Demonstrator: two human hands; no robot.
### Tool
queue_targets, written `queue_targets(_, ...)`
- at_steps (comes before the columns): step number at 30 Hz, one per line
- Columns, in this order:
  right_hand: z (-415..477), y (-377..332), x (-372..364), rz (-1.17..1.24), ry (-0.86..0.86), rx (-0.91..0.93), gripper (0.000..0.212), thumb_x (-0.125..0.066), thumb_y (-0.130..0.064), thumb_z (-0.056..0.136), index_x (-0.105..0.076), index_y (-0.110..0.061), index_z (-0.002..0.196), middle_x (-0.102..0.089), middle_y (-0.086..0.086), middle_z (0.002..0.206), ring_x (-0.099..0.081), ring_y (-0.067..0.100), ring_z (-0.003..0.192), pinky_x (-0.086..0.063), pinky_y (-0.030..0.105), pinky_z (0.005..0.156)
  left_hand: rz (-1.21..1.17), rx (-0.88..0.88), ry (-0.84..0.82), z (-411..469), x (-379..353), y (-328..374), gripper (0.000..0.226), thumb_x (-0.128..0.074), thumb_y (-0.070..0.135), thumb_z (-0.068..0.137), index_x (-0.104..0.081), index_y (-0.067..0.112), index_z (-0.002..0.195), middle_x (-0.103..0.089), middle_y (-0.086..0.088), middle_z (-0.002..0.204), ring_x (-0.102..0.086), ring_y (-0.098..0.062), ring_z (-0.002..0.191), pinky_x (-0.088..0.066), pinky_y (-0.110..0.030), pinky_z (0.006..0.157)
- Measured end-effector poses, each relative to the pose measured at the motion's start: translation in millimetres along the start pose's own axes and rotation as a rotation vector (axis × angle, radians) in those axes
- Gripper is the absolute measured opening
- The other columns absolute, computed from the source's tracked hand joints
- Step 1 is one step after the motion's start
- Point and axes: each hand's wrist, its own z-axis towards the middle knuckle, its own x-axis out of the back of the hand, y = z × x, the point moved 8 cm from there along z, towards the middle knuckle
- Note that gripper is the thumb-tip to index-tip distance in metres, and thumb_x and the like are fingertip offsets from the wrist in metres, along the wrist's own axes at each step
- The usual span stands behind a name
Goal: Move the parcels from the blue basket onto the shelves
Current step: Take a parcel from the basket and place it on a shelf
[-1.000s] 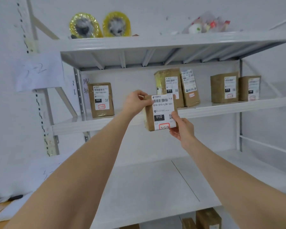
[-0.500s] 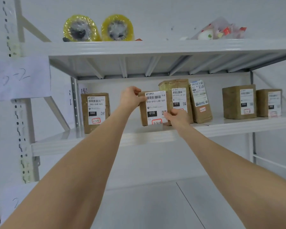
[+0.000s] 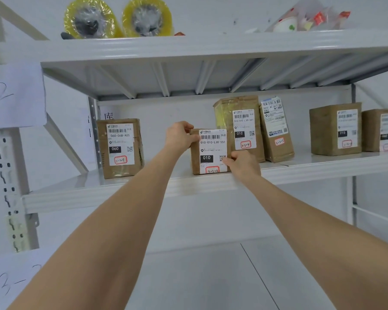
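A small brown parcel (image 3: 211,151) with a white label reading 010 stands upright on the middle white shelf (image 3: 126,193), near its front edge. My left hand (image 3: 180,136) grips its upper left corner. My right hand (image 3: 242,164) holds its lower right corner. Other brown parcels stand on the same shelf: one labelled 060 (image 3: 120,147) to the left, a taller one (image 3: 240,126) and a leaning one (image 3: 276,130) just behind to the right. The blue basket is out of view.
Two more parcels (image 3: 336,128) stand at the shelf's right end. The top shelf (image 3: 188,47) carries two yellow tape rolls (image 3: 119,17) and a plastic bag (image 3: 309,16). A handwritten paper sign (image 3: 14,95) hangs on the left upright. A lower shelf (image 3: 211,276) lies below.
Both hands have lifted the 010 parcel from in front of the shelf and set it down upright on the middle shelf, between the 060 parcel and the taller one.
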Motion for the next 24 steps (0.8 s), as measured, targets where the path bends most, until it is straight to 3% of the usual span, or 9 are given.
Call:
queue_targets(4, 1, 0, 0, -0.085, -0.026, 0.029, 0.022, -0.057, -0.037, 0.094, -0.064, -0.016, 0.093, -0.067, 0.008, 0.101, -0.06, 0.028, 0.095, -0.048, 0.034, 0.075, 0.26, -0.084, -0.014, -3, -7, 15, 0.045, -0.07, 0.018, 0.083, -0.055, 0.009, 0.124, -0.059, -0.008, 0.123, -0.054, -0.024, 0.115, -0.045, -0.03, 0.095)
queue_targets(8, 0, -5, 4, -0.219, -0.049, 0.063, 0.028, -0.06, -0.039, 0.091, -0.062, -0.017, 0.108, -0.065, 0.007, 0.11, -0.058, 0.028, 0.104, -0.051, 0.039, 0.085, 0.427, -0.106, -0.018, -8, -11, 20, 0.051, -0.067, 0.02, 0.085, -0.048, 0.01, 0.13, -0.055, -0.009, 0.128, -0.051, -0.025, 0.118, -0.042, -0.033, 0.095)
queue_targets(14, -9, -37, 19, -0.317, 0.101, 0.298, 0.076, -0.069, -0.028, 0.086, -0.025, -0.019, 0.147, -0.027, 0.007, 0.147, -0.032, 0.025, 0.132, -0.04, 0.036, 0.099, 0.642, -0.168, -0.121, -9, -24, 33, 0.059, -0.066, 0.024, 0.085, -0.04, 0.022, 0.139, -0.045, -0.008, 0.133, -0.048, -0.027, 0.122, -0.045, -0.041, 0.098)
queue_targets(18, -15, -52, 4, -0.424, 0.11, 0.458, 0.076, -0.057, -0.017, 0.095, -0.009, -0.015, 0.154, 0.003, 0.007, 0.161, -0.006, 0.025, 0.148, -0.029, 0.034, 0.111, 0.81, -0.266, -0.093, -10, -31, 45, 0.053, -0.061, 0.019, 0.089, -0.044, 0.023, 0.139, -0.044, -0.001, 0.139, -0.041, -0.022, 0.129, -0.043, -0.039, 0.098)
queue_targets(21, -17, -52, -17, -0.441, 0.038, 0.496, 0.071, -0.05, -0.007, 0.098, -0.007, -0.013, 0.154, 0.013, 0.005, 0.162, 0.009, 0.022, 0.149, -0.03, 0.033, 0.111, 0.911, -0.311, -0.069, -12, -37, 48, 0.039, -0.057, 0.017, 0.092, -0.053, 0.02, 0.13, -0.053, -0.002, 0.127, -0.047, -0.022, 0.121, -0.046, -0.038, 0.089)
queue_targets(24, -19, -47, -31, -0.446, -0.019, 0.497, 0.074, -0.047, 0.001, 0.096, -0.005, -0.014, 0.154, 0.016, 0.004, 0.161, 0.012, 0.022, 0.149, -0.032, 0.032, 0.11, 0.948, -0.325, -0.049, -13, -40, 48, 0.038, -0.058, 0.015, 0.091, -0.053, 0.02, 0.129, -0.057, -0.003, 0.122, -0.049, -0.023, 0.118, -0.047, -0.037, 0.085)
